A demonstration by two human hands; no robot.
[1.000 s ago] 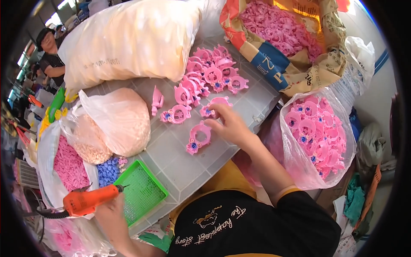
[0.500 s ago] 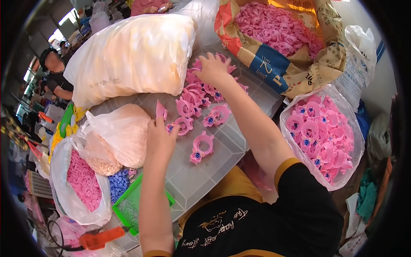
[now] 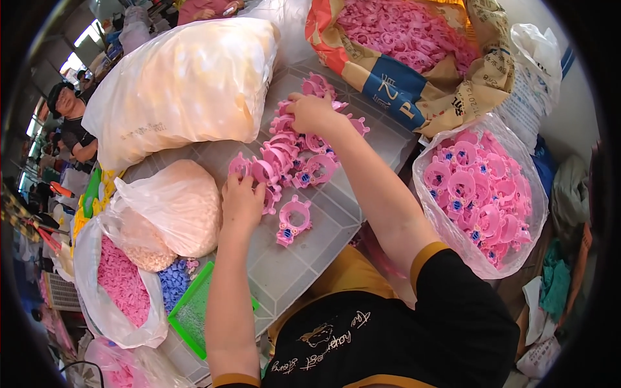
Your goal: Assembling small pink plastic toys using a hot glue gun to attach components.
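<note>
Covering part of the pink rings [image 3: 279,155] heaped on the bench [image 3: 278,271], the left hand [image 3: 242,200] has its fingers slightly apart at the heap's left end, and the right hand [image 3: 315,116] bends its fingers over the far part; whether either grips a ring cannot be told. A single ring [image 3: 286,234] lies just off the heap, toward the bench's near edge, with grey surface showing between. The right forearm [image 3: 381,187] passes over the right edge, beside which stands a clear bag [image 3: 446,258] of similar rings. Room is tighter leftward: a bag of pale bits [image 3: 184,200] sits just beside the left hand, and the left forearm [image 3: 231,304] crosses a green basket [image 3: 189,292]. Large printed characters mark the paper sack [image 3: 466,107]; a faint stamped line, too small to read, marks the big pale sack [image 3: 181,84]; light lettering crosses the black shirt [image 3: 388,330].
</note>
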